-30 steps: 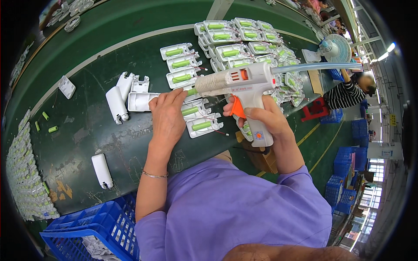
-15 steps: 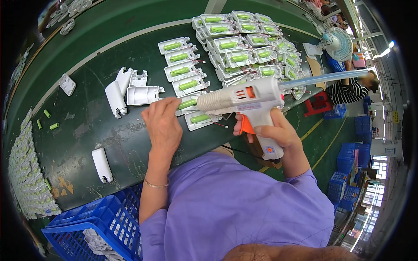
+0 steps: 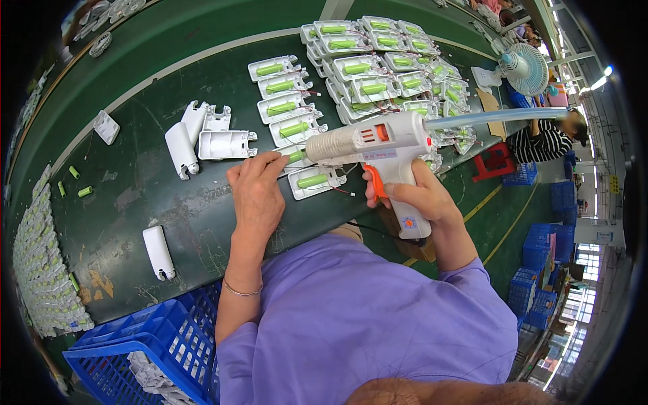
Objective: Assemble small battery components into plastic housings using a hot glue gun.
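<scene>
My right hand (image 3: 425,192) is wrapped round the grip of a white glue gun (image 3: 395,145), with fingers at its orange trigger. A long clear glue stick (image 3: 496,119) sticks out of the gun's back end. The nozzle points left, over a white plastic half-shell holding a green cylindrical battery (image 3: 294,156). My left hand (image 3: 258,192) is closed, its fingertips on the left end of that battery; the gun hides much of the shell. Just nearer lies another shell with a green battery (image 3: 312,181) and thin wires. More filled shells (image 3: 281,106) form a column beyond.
Stacked filled shells (image 3: 364,67) cover the table's far right. Empty white shells (image 3: 226,144) lie left of the column, a lone white shell (image 3: 158,253) nearer. Wrapped batteries (image 3: 47,270) line the left end. A blue crate (image 3: 145,324) stands below the edge. A person (image 3: 540,142) sits beyond, right.
The glue gun has shifted slightly left and up, and its back end has tilted a little. My left hand stays at the same battery. The table items look unchanged apart from a small view shift.
</scene>
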`<state>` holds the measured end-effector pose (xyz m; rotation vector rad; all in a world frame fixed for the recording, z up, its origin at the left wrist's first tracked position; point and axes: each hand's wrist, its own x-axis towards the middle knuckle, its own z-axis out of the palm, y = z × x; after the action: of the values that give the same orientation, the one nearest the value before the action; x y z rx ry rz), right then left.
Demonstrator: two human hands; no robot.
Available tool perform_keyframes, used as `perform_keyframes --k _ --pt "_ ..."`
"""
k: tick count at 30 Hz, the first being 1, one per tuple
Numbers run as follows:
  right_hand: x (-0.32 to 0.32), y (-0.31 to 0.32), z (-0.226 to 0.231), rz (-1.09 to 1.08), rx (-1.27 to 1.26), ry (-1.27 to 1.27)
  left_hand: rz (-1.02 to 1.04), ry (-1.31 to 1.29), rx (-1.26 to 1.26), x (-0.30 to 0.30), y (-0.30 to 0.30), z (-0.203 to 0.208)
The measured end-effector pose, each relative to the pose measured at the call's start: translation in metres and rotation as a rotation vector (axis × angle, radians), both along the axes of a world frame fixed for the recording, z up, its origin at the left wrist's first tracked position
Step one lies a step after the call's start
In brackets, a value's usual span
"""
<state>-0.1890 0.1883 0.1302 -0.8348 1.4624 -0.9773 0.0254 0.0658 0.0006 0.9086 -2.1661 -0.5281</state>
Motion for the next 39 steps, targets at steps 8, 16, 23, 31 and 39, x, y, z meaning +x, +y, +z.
perform_keyframes --k 8,16,23,31,39 --pt "-0.004 -0.003 -0.001 0.030 -0.032 -0.037 -0.013 0.014 0.069 0.001 0.002 0.000" --pt "-0.007 0.004 0.006 0.063 -0.047 -0.146 -0.027 0.034 0.057 -0.009 0.004 -0.001" --pt "0.002 0.043 0.023 -0.129 -0.094 -0.178 -0.032 0.092 0.073 -0.002 0.024 0.010" --pt "-0.010 0.047 0.012 0.039 0.069 0.013 -0.133 0.078 0.054 -0.001 0.034 -0.001" --pt "-0.004 0.045 0.009 -0.018 0.033 -0.022 -0.157 0.116 0.091 0.000 0.033 -0.002"
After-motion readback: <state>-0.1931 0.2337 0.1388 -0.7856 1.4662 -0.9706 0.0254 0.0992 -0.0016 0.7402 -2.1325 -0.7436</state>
